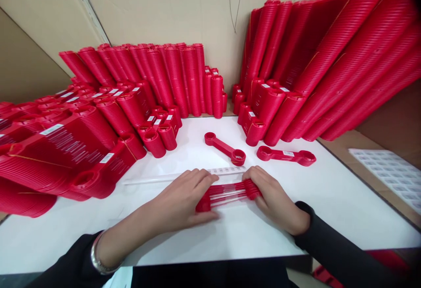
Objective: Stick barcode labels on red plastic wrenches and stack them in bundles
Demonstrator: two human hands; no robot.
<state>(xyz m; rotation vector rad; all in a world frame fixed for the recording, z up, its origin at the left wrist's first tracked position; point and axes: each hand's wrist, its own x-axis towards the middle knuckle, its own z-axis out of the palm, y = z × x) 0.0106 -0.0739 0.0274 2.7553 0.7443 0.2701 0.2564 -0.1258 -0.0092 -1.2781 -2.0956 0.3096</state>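
Note:
Between my hands is a short stack of red plastic pieces (227, 188), each with a round ring at both ends and a flat bar between. My left hand (187, 198) is wrapped round the left ring end, and my right hand (269, 193) grips the right end. The bars look slightly fanned, with gaps between them, and are blurred by motion. Just beyond the hands lies a strip of white labels (226, 171). Farther off, a small red stack (225, 148) lies bare on the table, and another red stack (286, 155) with a white label lies to its right.
Tall red stacks (171, 77) stand along the back, with labelled, banded stacks (82, 134) crowding the left. Long red stacks (348, 60) lean on the right. A sheet of labels (391, 172) lies at the far right, beside the white table (329, 218).

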